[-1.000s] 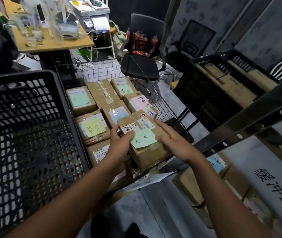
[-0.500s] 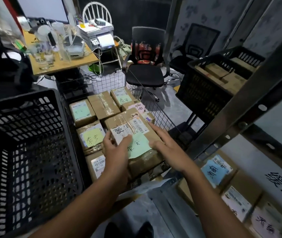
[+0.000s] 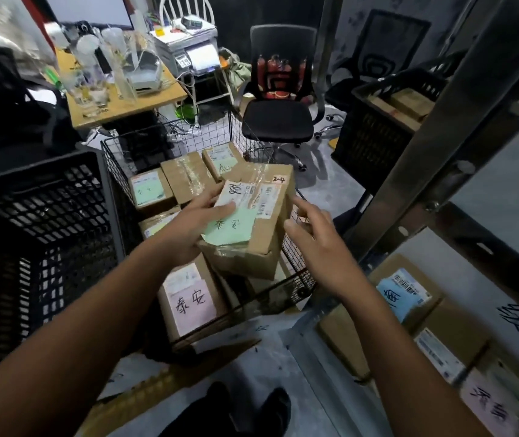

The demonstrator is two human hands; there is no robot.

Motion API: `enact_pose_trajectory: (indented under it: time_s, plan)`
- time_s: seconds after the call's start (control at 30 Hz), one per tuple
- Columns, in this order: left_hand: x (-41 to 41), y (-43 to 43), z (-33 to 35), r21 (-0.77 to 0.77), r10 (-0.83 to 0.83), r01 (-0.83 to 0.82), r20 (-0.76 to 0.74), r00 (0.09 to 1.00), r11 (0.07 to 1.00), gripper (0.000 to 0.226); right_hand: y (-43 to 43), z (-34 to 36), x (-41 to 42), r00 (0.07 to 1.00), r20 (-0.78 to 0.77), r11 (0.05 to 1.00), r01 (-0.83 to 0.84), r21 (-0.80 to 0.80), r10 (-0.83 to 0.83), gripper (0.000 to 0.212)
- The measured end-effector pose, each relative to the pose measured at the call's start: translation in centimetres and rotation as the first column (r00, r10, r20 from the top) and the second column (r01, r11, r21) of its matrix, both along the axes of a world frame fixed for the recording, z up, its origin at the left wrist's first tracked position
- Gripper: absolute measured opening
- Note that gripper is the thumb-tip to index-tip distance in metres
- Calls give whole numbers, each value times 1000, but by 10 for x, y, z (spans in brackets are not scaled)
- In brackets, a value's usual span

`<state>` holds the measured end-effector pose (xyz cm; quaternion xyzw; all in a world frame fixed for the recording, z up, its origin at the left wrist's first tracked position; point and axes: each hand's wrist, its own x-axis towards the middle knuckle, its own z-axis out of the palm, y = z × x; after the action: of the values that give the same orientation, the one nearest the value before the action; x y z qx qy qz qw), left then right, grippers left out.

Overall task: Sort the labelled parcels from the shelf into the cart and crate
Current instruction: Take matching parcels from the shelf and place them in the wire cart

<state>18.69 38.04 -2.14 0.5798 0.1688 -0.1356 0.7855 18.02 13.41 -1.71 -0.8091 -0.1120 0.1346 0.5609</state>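
A brown cardboard parcel (image 3: 261, 234) with a green handwritten label and a barcode sticker is held tilted above the wire cart (image 3: 297, 280). My left hand (image 3: 188, 228) grips its left end, thumb on the label. My right hand (image 3: 313, 236) hovers at the parcel's right side with fingers loosely spread; whether the thumb touches the box is unclear. Several labelled parcels lie in the cart, among them one with a pink label (image 3: 193, 302) and one with a green label (image 3: 149, 190). A black plastic crate (image 3: 46, 216) stands left of the cart.
Metal shelf uprights (image 3: 434, 146) rise on the right, with labelled parcels (image 3: 404, 291) on the shelf below. A second black crate (image 3: 374, 143) holding boxes sits behind. An office chair (image 3: 278, 118) and a cluttered wooden desk (image 3: 125, 105) stand beyond the cart.
The parcel has risen off the stack and tilted. My right hand has come off its top and now sits beside it, while my left hand keeps hold.
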Motion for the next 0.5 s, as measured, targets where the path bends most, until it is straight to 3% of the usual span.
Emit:
enact_pose_trajectory:
  time_s: [0.1,0.27,0.4,0.5]
  plan:
    - [12,14,-10,95,-250,252,-33,968,963,84,-6,0,2,997,75,999,32,-39,-29,62]
    - [26,10,-21,354,-579,580,-120,806,734,55,-5,-7,5,990,124,958,-36,-284,74,64]
    - [25,5,-36,502,-720,677,-144,679,538,57,7,-22,10,985,53,811,-104,-576,164,66]
    - [28,6,-47,583,-738,668,-165,655,462,47,23,-29,14,971,-25,630,-174,-756,238,69]
